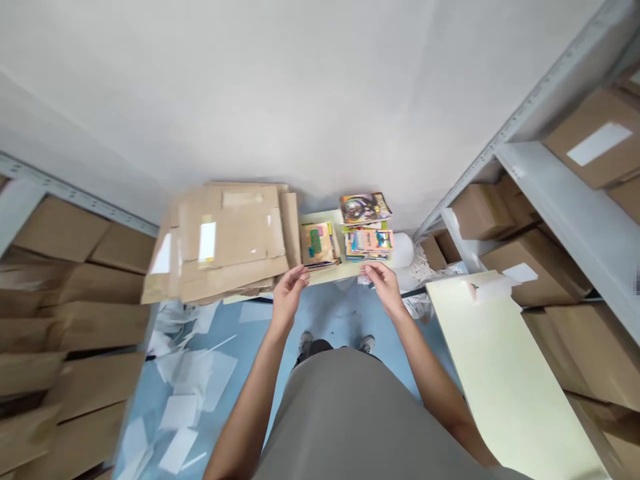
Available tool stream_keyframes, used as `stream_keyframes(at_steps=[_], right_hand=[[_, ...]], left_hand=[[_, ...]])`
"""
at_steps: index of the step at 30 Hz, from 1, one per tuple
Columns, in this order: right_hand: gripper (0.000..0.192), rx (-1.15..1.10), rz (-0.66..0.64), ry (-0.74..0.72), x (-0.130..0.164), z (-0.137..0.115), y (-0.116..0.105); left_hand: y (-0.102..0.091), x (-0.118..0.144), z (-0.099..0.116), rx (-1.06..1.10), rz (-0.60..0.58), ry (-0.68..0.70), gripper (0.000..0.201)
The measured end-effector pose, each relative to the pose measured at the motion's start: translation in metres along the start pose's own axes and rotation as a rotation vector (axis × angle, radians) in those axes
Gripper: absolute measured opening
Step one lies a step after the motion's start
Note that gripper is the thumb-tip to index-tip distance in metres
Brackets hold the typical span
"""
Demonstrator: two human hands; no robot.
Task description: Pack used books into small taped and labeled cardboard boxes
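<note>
My left hand (pixel 289 293) is at the front edge of a narrow pale table (pixel 345 272), thumb and fingertips pinched together. Just beyond it lies a stack of books (pixel 320 244) with a tan and green cover on top. Opposite, my right hand (pixel 385 285) is also pinched at the table edge, below a second pile of colourful booklets (pixel 369 243). Behind that pile rests a dark illustrated book (pixel 365 208). Whatever is between the fingers of either hand is too thin or small to make out.
Flattened cardboard boxes (pixel 240 233) are stacked on the table's left part. Shelves of cartons stand at left (pixel 100 323) and right (pixel 555 267). Paper sheets (pixel 180 411) litter the blue floor. A pale board (pixel 510 367) extends at right, near a white roll (pixel 403 251).
</note>
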State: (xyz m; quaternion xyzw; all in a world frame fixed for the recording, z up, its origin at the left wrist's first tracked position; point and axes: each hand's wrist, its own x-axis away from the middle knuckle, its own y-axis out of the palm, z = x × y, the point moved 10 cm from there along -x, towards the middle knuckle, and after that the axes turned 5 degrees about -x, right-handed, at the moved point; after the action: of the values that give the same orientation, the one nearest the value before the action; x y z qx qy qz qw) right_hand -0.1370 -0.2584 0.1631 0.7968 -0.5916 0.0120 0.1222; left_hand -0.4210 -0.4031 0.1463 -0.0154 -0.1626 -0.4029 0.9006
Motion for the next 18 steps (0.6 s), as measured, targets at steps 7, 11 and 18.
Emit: stream_keyframes(at_steps=[7,11,18], right_hand=[[0.044,0.043,-0.174,0.046,-0.035,0.047,0.190],[0.035,0.214,0.003,0.049,-0.067,0.069,0.240],[0.017,0.480,0.148,-0.064,-0.078,0.044,0.251]], left_hand=[[-0.156,-0.031,0.003,0.280,0.263,-0.068,0.047],[-0.195,-0.053,0.010,0.403,0.242,-0.060,0.039],[-0.194,-0.090,0.001,0.393,0.081,-0.248,0.024]])
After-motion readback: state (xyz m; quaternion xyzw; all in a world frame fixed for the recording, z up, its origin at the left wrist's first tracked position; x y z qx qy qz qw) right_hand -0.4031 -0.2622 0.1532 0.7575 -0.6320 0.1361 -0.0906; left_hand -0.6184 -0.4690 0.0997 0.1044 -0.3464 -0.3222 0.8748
